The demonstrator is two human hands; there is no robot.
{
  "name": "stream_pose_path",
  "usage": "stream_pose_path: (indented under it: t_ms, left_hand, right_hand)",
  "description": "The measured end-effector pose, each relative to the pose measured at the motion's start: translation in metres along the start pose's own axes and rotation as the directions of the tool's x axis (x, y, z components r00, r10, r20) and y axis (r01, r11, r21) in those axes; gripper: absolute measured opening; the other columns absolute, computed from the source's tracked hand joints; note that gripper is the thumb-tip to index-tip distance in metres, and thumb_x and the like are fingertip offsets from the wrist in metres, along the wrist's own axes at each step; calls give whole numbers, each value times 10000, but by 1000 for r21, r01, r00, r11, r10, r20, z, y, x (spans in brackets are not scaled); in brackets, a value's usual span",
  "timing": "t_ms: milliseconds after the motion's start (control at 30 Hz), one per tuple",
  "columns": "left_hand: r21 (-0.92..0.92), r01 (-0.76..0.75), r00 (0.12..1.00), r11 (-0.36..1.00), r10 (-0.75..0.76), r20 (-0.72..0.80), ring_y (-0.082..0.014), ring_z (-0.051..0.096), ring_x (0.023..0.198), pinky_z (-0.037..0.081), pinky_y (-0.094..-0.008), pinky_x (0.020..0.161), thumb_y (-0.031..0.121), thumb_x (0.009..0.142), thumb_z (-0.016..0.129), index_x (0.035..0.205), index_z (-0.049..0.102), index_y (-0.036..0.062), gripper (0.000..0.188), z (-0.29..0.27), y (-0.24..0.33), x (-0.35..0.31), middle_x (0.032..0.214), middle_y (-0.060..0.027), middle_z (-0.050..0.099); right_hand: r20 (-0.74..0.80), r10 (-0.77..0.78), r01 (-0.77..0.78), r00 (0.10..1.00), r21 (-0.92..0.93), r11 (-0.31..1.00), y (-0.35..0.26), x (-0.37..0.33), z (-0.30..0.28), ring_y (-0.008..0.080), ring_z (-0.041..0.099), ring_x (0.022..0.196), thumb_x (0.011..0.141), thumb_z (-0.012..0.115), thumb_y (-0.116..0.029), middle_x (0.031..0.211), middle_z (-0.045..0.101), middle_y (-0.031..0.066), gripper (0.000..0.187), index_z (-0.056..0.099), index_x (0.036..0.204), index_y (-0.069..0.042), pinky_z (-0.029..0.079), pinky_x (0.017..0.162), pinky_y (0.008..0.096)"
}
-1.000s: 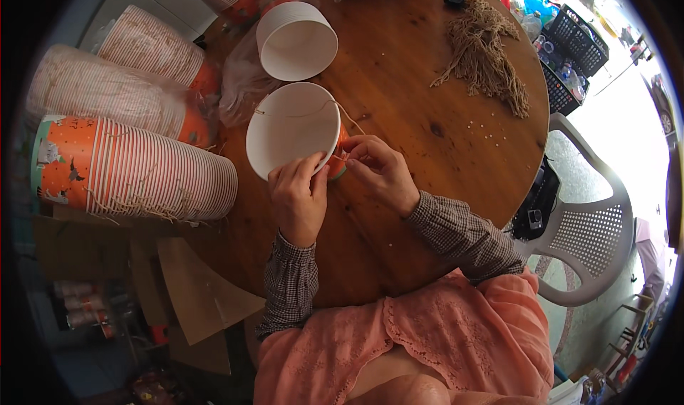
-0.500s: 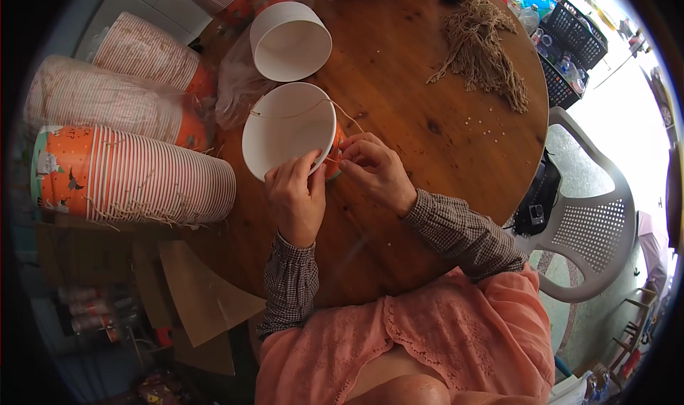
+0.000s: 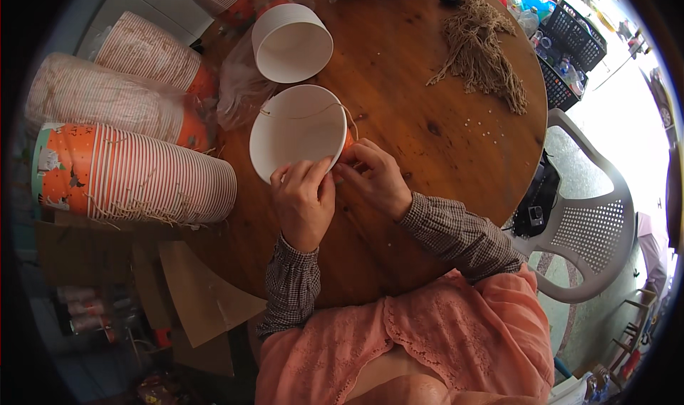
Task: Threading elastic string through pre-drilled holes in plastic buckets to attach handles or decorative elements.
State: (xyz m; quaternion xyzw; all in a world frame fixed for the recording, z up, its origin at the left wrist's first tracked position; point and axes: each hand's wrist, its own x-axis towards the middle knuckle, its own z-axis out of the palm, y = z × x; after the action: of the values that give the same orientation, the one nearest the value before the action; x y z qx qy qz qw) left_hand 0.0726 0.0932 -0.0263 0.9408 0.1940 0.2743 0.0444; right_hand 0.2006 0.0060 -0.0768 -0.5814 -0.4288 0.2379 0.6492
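A paper bucket, white inside with an orange outer wall, lies tipped on the table with its mouth toward me. My left hand is closed on its near rim, fingers over the edge and thumb by the right side. At the bucket's right wall my right hand pinches a thin tan cord. This cord loops from inside the far part of the mouth over the right rim. Its end, at my right fingertips, is mostly hidden.
Another white-lined bucket stands just beyond. Nested bucket stacks lie at left, some in clear plastic. A bundle of tan cords rests at the far right of the round wooden table. A grey plastic chair stands at right.
Both hands and the bucket have shifted slightly to the right. My right fingers have closed in against the bucket wall, covering the cord end that showed between them before.
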Motion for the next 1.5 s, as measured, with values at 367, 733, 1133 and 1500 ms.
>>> stream_pose_path:
  t_ms: [367, 733, 1133, 1500]
  left_hand:
    - [-155, 50, 997, 987, -57, -43, -235, 624, 868, 388, -419, 956, 67, 813, 680, 911, 645, 80, 105, 1, -7, -10, 891, -42, 655]
    - [-376, 34, 999, 926, -45, -19, -223, 622, 779, 332, -437, 995, 94, 839, 671, 840, 607, 79, 66, -10, -11, -6, 810, -22, 638]
    - [-582, 240, 963, 777, -265, 43, -197, 612, 738, 483, -307, 641, 116, 846, 703, 857, 605, 22, 136, -10, -22, -5, 817, -61, 638]
    - [-833, 238, 887, 500, -460, -22, -163, 649, 833, 506, -246, 666, 166, 916, 646, 1029, 589, 21, 192, 3, -5, -4, 896, -55, 661]
  right_hand:
    - [-127, -499, 400, 857, -445, 801, -28, 28, -30, 291, 601, 869, 783, 670, -42, 971, 603, 98, 162, 621, 937, -56, 518, 753, 376]
    - [104, -571, 542, 814, -491, 683, -25, 43, -8, 303, 605, 842, 786, 713, -56, 789, 639, 72, 117, 637, 874, -69, 490, 875, 406]
    - [186, -445, 482, 876, -356, 801, -33, 37, -13, 209, 620, 765, 808, 706, -114, 761, 623, 29, 107, 631, 878, -86, 400, 989, 432]
    - [278, -375, 459, 885, -373, 807, -33, 31, -12, 191, 633, 729, 811, 700, -116, 777, 637, 15, 90, 666, 888, -87, 360, 1028, 449]
